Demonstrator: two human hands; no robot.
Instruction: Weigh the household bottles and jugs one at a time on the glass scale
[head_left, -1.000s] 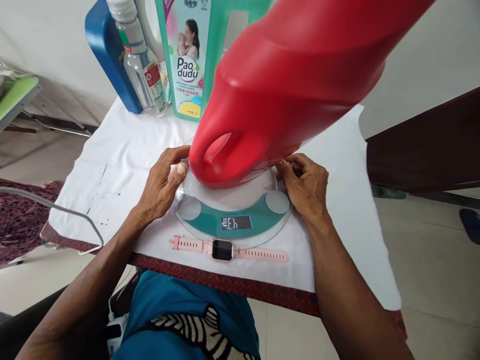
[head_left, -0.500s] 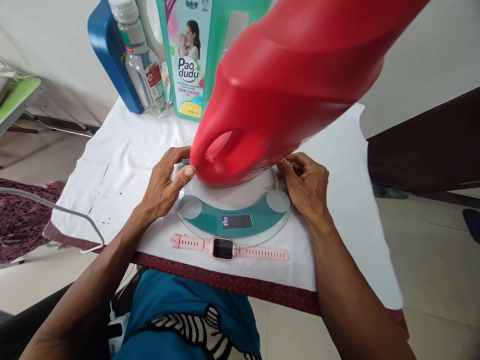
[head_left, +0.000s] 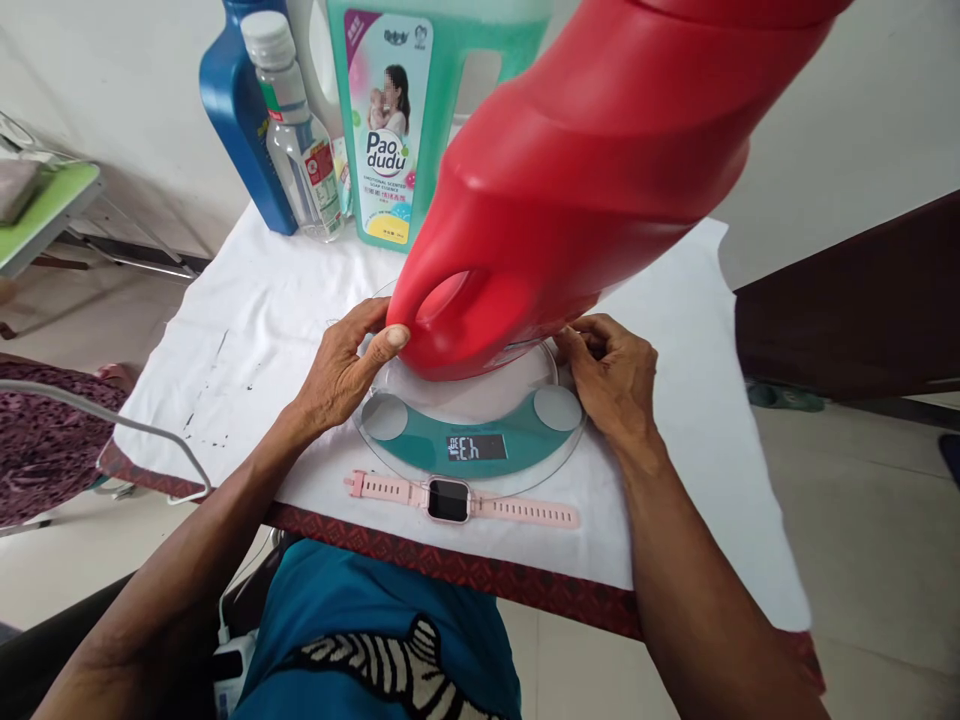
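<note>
A large red plastic jug (head_left: 570, 150) with a moulded handle stands on a round glass scale (head_left: 416, 443), looming toward the camera. The scale's display (head_left: 477, 447) is lit and shows digits, upside down from here. My left hand (head_left: 341, 365) is at the jug's left side, thumb against the lower handle and fingers reaching behind it, partly hidden. On the other side, my right hand (head_left: 611, 375) has its fingers curled in at the jug's lower right edge; their tips are hidden. A pink smartwatch (head_left: 448, 500) lies face up in front of the scale.
Behind stand a green soap jug (head_left: 442, 120), a clear bottle (head_left: 304, 160) and a blue bottle (head_left: 244, 110). A white cloth (head_left: 225, 330) covers the table. A grey curved metal bar (head_left: 112, 400) reaches the table's left edge. A green-topped table (head_left: 52, 210) stands at far left.
The scale's display now shows larger digits, where before only small marks showed at its left. The view has shifted slightly; both hands keep their places by the jug.
</note>
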